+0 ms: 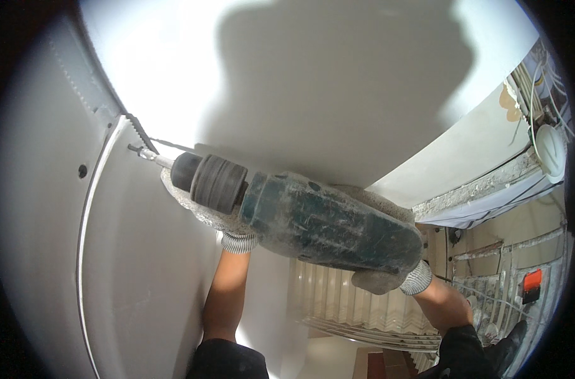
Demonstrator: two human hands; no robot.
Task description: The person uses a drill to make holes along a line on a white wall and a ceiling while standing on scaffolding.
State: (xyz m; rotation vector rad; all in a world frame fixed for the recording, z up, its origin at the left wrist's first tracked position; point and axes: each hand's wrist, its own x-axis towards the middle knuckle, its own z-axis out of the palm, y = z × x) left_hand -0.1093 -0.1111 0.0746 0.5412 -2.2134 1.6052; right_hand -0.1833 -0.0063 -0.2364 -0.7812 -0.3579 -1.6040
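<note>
A dusty, dark green hammer drill (331, 221) with a black chuck (218, 183) lies slantwise across the middle of my view. Its bit (149, 155) points up and left, with the tip close to the grey surface; I cannot tell whether they touch. My left hand (205, 218), in a pale speckled work glove, is closed round the front end by the chuck, its fingers partly hidden behind the tool. At the rear end my right hand (379, 282), gloved alike, grips the drill, most of its fingers covered by the body.
A thin white strip (85, 234) curves down the grey surface (148, 265) at left, near a small dark hole (82, 170). A white panel (338, 88) carries a large shadow. Loose cables and a round white disc (550, 153) are at right, above an orange-and-black object (532, 286).
</note>
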